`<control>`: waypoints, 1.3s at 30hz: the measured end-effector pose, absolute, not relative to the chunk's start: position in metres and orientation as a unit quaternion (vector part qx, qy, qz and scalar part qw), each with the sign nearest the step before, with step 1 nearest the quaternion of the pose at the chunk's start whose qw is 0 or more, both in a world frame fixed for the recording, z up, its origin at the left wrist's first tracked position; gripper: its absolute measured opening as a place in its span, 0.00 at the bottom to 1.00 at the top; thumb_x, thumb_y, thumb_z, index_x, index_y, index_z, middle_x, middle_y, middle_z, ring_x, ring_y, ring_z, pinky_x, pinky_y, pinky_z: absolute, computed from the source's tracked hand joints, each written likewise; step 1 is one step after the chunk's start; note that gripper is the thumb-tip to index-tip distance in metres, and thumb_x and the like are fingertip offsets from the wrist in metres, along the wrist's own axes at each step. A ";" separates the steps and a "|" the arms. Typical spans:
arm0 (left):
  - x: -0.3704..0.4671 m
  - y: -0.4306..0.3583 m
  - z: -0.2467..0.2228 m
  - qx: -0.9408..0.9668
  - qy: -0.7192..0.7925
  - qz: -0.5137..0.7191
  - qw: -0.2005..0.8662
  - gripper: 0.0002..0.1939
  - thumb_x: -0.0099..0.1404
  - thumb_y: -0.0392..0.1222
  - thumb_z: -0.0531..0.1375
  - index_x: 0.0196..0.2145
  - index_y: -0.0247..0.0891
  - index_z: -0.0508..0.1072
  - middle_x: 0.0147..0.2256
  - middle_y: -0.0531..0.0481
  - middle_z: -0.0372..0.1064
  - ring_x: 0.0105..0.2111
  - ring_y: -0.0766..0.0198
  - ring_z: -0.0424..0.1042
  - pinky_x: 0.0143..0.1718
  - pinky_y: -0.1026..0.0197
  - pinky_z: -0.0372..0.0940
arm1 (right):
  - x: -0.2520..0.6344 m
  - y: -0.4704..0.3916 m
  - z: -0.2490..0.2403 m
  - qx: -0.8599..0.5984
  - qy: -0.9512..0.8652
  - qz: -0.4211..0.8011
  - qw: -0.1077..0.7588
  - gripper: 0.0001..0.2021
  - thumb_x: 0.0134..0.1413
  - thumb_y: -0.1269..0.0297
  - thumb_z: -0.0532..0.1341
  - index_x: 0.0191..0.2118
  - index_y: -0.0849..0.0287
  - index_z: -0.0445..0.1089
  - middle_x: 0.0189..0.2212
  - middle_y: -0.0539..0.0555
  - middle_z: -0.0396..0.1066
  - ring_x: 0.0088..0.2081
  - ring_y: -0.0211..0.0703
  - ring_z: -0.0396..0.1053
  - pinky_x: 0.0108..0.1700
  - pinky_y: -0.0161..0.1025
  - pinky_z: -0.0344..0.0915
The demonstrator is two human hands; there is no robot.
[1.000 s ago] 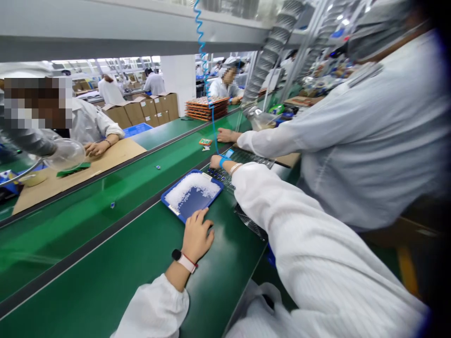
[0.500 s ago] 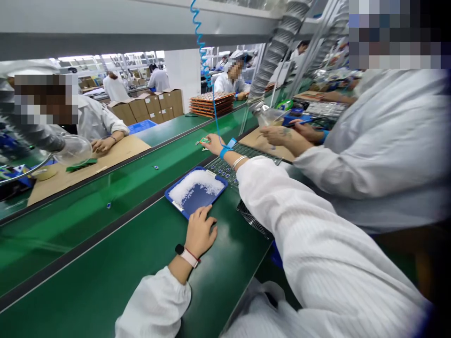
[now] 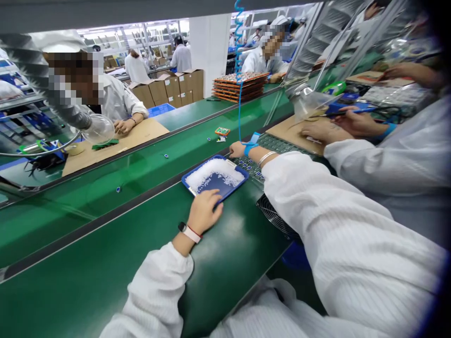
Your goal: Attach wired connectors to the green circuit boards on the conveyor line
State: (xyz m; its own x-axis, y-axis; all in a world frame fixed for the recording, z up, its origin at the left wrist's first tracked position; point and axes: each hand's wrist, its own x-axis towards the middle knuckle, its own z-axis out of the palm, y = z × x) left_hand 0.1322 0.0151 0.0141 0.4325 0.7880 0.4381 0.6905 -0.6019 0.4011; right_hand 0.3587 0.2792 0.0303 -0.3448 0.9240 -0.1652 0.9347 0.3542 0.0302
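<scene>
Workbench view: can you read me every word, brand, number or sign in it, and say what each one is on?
No text can be read for certain.
Pale labels on the blue tray: too small and blurred to read.
White stickers on the cardboard boxes: too small to read.
Dark watch face on the left wrist: no readable digits.
</scene>
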 end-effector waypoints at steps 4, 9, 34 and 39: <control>0.046 0.053 0.035 0.724 0.590 0.357 -0.006 0.14 0.63 0.42 0.53 0.46 0.38 0.69 0.45 0.46 0.70 0.47 0.57 0.67 0.50 0.55 0.60 | 0.361 0.281 0.025 0.573 0.811 -0.016 0.119 0.15 0.47 0.60 0.61 0.36 0.67 0.75 0.33 0.62 0.74 0.37 0.50 0.71 0.37 0.38 0.65; -0.100 0.058 0.038 0.483 0.829 0.269 -0.083 0.27 0.59 0.47 0.56 0.55 0.36 0.60 0.51 0.39 0.64 0.51 0.48 0.64 0.50 0.48 0.60 | 0.364 0.280 0.024 0.572 0.810 -0.007 0.129 0.17 0.49 0.58 0.60 0.40 0.66 0.74 0.37 0.62 0.74 0.39 0.49 0.71 0.37 0.37 0.64; -0.172 0.092 0.028 0.405 0.899 0.164 -0.009 0.14 0.61 0.43 0.54 0.41 0.38 0.74 0.43 0.39 0.72 0.45 0.50 0.70 0.43 0.53 0.64 | 0.354 0.275 0.024 0.590 0.793 -0.005 0.152 0.16 0.52 0.60 0.58 0.42 0.65 0.74 0.40 0.63 0.72 0.42 0.51 0.70 0.38 0.38 0.63; -0.115 0.156 0.025 0.453 0.872 0.188 0.002 0.13 0.62 0.43 0.53 0.40 0.39 0.73 0.43 0.42 0.72 0.46 0.52 0.69 0.43 0.55 0.63 | 0.356 0.274 0.024 0.590 0.794 -0.005 0.147 0.15 0.52 0.63 0.57 0.42 0.66 0.73 0.40 0.64 0.72 0.42 0.52 0.70 0.39 0.39 0.63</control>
